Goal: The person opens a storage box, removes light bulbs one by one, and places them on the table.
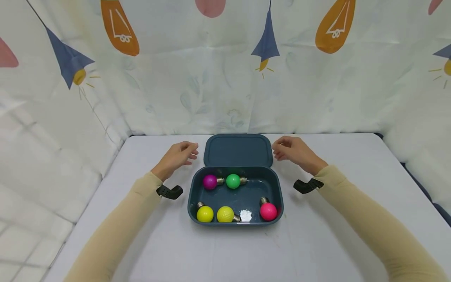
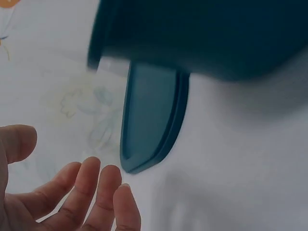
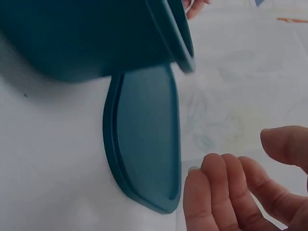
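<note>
A dark teal box stands on the table with several coloured bulbs in it. Purple and green bulbs lie along its far side; two yellow bulbs, one smooth and one textured, and a pink bulb lie along the near side. Behind the box lies its lid. My left hand is held to the left of the lid, fingers loosely bent, holding nothing. On the lid's right side, my right hand is likewise relaxed and holds nothing. Both wrist views show the lid beyond the fingertips.
The white-covered table extends around the box on every side. A white curtain printed with lamps and bulbs hangs right behind the table's far edge. Each wrist wears a black strap-on device.
</note>
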Tool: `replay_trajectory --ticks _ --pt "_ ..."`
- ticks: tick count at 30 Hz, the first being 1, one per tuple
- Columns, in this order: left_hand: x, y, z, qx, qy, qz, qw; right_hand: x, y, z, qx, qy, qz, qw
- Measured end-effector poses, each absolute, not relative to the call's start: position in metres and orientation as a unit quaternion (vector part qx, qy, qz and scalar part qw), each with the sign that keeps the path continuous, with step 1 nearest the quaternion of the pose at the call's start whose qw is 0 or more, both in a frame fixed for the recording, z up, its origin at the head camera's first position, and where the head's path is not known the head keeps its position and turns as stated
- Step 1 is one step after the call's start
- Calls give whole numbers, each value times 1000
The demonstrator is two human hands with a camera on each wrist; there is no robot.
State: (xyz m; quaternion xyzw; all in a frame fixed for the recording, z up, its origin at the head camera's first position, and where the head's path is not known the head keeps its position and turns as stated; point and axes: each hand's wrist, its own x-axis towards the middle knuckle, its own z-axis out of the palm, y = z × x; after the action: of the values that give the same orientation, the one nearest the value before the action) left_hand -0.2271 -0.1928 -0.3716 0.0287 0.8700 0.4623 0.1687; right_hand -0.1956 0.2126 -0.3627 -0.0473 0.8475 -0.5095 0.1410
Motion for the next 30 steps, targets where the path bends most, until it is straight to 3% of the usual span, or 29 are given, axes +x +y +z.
replay_trajectory --ticks 20,30 --pt "-154 -188 -378 130 949 287 15 -139 184 -351 -144 817 -545 123" --pt "-140 -187 -386 150 971 180 -52 -119 159 -357 -214 808 -534 126"
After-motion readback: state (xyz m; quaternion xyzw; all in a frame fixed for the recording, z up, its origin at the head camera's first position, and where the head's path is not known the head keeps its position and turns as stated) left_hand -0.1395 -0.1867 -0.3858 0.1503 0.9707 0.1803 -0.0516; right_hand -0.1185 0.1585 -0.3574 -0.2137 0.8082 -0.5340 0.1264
